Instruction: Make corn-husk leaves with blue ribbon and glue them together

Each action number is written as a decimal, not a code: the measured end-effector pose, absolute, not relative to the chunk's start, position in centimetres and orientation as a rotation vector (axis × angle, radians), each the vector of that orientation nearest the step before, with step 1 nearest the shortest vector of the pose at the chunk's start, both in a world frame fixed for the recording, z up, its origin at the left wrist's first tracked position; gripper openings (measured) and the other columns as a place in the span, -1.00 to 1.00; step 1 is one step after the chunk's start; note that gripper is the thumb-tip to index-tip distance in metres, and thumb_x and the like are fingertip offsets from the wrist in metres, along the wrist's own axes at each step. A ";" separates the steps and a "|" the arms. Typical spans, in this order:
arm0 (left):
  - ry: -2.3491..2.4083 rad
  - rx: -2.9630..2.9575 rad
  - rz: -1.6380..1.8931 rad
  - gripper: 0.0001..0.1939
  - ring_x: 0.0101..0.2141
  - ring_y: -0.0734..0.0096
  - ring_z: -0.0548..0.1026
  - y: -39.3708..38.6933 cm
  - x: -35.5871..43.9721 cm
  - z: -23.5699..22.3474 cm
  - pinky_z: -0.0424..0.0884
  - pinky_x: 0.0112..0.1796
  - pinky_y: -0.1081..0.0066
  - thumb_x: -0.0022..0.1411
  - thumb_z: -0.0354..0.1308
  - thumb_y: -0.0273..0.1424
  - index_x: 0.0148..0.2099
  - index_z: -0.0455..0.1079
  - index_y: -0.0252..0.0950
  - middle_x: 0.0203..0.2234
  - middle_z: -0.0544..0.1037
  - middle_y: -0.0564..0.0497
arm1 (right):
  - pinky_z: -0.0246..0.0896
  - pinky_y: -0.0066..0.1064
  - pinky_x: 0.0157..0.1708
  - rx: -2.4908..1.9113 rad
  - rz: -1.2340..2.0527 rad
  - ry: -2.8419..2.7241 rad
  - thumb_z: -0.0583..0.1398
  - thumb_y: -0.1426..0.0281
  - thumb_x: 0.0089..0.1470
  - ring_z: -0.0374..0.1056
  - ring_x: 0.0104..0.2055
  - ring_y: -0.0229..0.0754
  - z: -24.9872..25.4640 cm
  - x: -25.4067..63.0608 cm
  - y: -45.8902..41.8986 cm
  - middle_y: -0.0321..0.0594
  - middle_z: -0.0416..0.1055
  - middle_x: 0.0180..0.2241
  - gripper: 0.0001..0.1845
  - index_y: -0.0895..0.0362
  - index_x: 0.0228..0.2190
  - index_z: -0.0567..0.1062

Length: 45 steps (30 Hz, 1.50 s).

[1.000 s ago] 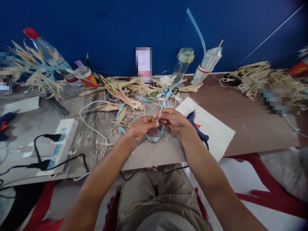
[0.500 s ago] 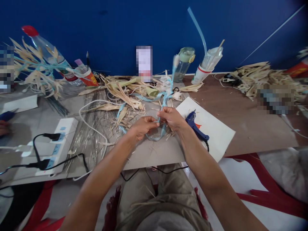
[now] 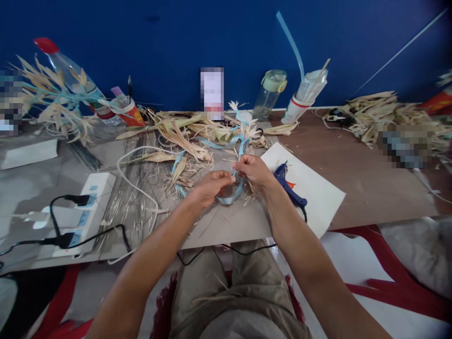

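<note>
Both of my hands work on one thin flower stem (image 3: 241,149) wrapped in light blue tape. Pale husk-like petals (image 3: 244,123) fan out at its far end, with blue tape among them. The thumb and fingers of my left hand (image 3: 209,188) pinch the stem's near end. Just above, my right hand (image 3: 257,170) pinches the stem between thumb and fingertips. A loose strip of blue tape (image 3: 229,199) curves below my hands on the table. Close to my right wrist, a blue glue gun (image 3: 288,186) lies on a white sheet (image 3: 318,207).
Dried husks (image 3: 183,141) and thin wires (image 3: 130,188) cover the table's left middle. A power strip (image 3: 86,212) with cords lies left. Along the wall stand a clear bottle (image 3: 268,96), paper cups (image 3: 296,109) and a phone-like screen (image 3: 212,92). More husks (image 3: 381,115) lie right.
The flower has turned in my fingers: a bud-tipped blue stalk stood up before, now spread petals show. My hands have barely shifted. Another person's hand with a blue tool has left the left edge.
</note>
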<state>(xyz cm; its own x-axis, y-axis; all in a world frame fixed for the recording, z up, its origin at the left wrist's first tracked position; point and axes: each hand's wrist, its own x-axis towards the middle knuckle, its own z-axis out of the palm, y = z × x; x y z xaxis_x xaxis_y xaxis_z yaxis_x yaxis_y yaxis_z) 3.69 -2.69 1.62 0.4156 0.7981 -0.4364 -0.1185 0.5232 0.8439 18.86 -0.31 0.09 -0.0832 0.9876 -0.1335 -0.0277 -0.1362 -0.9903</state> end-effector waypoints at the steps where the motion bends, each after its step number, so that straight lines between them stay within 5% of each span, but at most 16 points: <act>1: 0.955 0.835 0.682 -0.70 -0.72 0.70 0.10 -2.7 3.7 1.6 -0.06 -0.64 0.53 -0.14 0.32 -0.31 -0.47 0.28 -0.35 -0.75 0.20 0.19 | -0.20 -0.50 -0.64 -1.241 1.385 -1.179 0.35 0.20 -0.33 -0.09 -0.68 -0.45 0.1 18.9 -0.3 -0.51 0.02 -0.76 -0.55 0.12 -0.69 0.19; 14: 1.090 1.134 0.761 -0.85 -0.65 0.65 0.16 -2.8 3.7 1.0 0.04 -0.59 0.53 -0.12 0.22 -0.41 -0.50 0.30 -0.34 -0.67 0.30 0.14 | -0.18 -0.50 -0.65 -1.265 1.407 -1.198 0.34 0.13 -0.29 -0.05 -0.68 -0.43 -0.3 18.7 -0.3 -0.48 0.04 -0.76 -0.56 0.14 -0.69 0.25; 18: 1.007 0.992 0.837 -0.79 -0.65 0.67 0.13 -2.6 3.6 1.6 0.05 -0.59 0.54 -0.15 0.24 -0.39 -0.54 0.24 -0.33 -0.67 0.27 0.15 | -0.07 -0.50 -0.61 -1.086 1.694 -1.128 0.30 0.07 -0.21 0.04 -0.64 -0.41 0.5 18.9 -0.6 -0.40 0.19 -0.69 -0.60 0.18 -0.53 0.46; 23: 0.910 0.888 0.860 -0.74 -0.67 0.68 0.11 -2.3 3.2 1.5 0.04 -0.61 0.55 -0.14 0.28 -0.36 -0.52 0.24 -0.33 -0.70 0.21 0.18 | 0.00 -0.51 -0.56 -0.956 1.850 -1.014 0.36 0.25 -0.26 0.07 -0.60 -0.42 0.9 19.1 -0.9 -0.37 0.29 -0.62 -0.65 0.17 -0.38 0.53; 32: 0.924 0.946 0.779 -0.74 -0.65 0.68 0.16 -2.4 3.4 1.1 0.07 -0.59 0.54 -0.12 0.29 -0.34 -0.49 0.25 -0.34 -0.65 0.26 0.15 | -0.02 -0.53 -0.58 -0.993 1.824 -1.001 0.39 0.25 -0.34 0.13 -0.59 -0.43 1.2 18.4 -1.1 -0.32 0.39 -0.56 -0.66 0.18 -0.62 0.40; 45: 1.033 0.965 0.677 -0.69 -0.70 0.69 0.10 -2.3 3.3 1.0 -0.06 -0.64 0.54 -0.16 0.33 -0.29 -0.48 0.28 -0.35 -0.71 0.20 0.18 | -0.11 -0.53 -0.63 -1.182 1.556 -1.123 0.37 0.26 -0.36 0.02 -0.67 -0.45 0.2 18.1 -0.8 -0.48 0.15 -0.75 -0.61 0.15 -0.68 0.26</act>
<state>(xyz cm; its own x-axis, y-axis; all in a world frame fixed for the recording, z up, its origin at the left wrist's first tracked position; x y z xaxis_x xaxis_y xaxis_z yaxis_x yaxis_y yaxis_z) 3.31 -2.26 1.01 0.3813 0.8362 -0.3941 -0.0274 0.4364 0.8993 18.13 -0.81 0.24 -0.1828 0.9618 -0.2039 -0.1093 -0.2260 -0.9680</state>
